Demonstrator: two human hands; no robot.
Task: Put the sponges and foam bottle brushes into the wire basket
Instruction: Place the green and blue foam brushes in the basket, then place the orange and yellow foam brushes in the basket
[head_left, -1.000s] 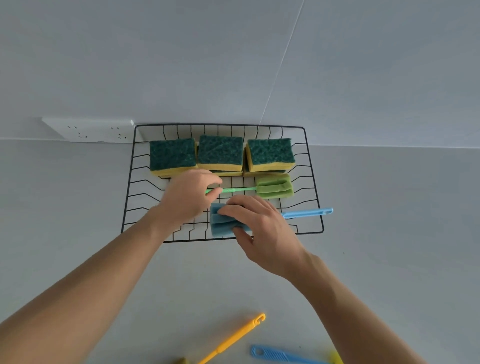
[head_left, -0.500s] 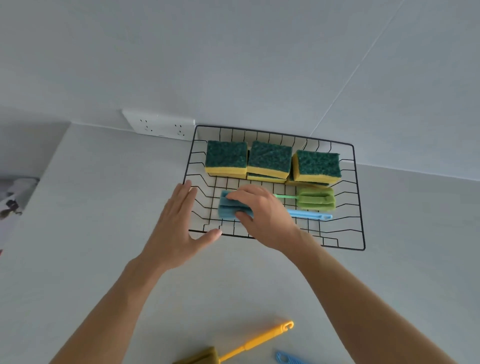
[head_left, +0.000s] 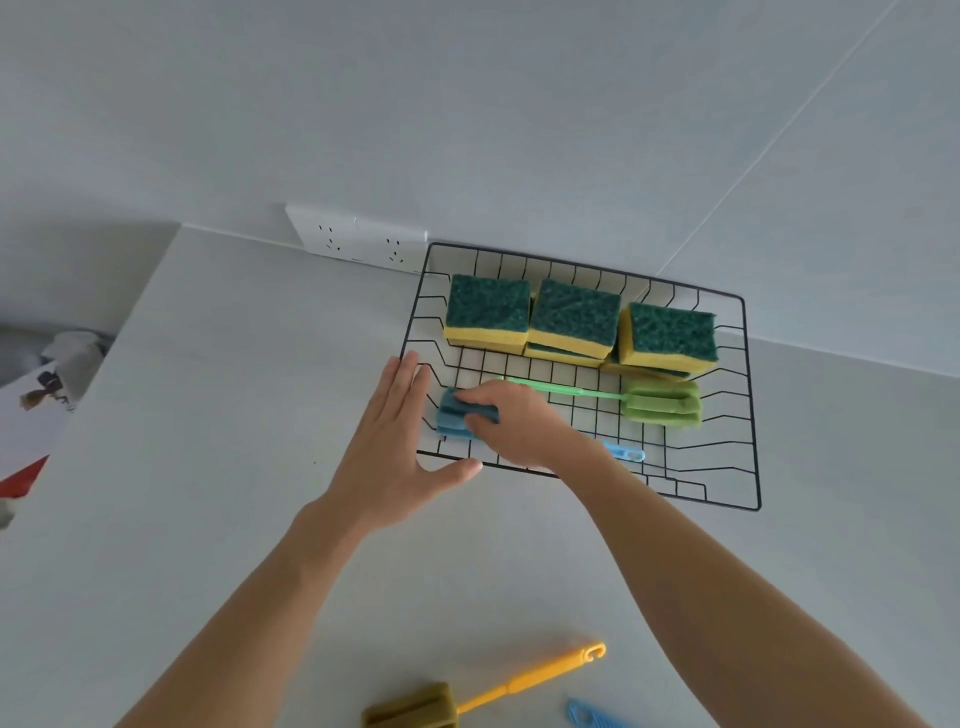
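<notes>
The black wire basket (head_left: 748, 405) stands on the grey counter against the wall. Several green-and-yellow sponges (head_left: 571, 319) are stacked along its back. A green foam bottle brush (head_left: 660, 402) lies across its middle. My right hand (head_left: 519, 423) grips the foam head of a blue bottle brush (head_left: 452, 413) at the basket's left front; its handle tip shows past my wrist. My left hand (head_left: 400, 441) is flat with straight fingers at the basket's left front corner, touching the rim. On the counter near me lie a yellow-handled brush (head_left: 498, 688) and a second blue brush handle (head_left: 587, 716).
A white double wall socket (head_left: 358, 241) sits behind the basket's left corner. The counter's left edge drops off, with printed paper (head_left: 36, 410) below it. Bare grey counter lies between the basket and the near brushes.
My left hand has let go of the green brush handle and moved to the basket's left front corner. My right hand has pushed the blue brush leftward, fully inside the basket. The camera view shifted left.
</notes>
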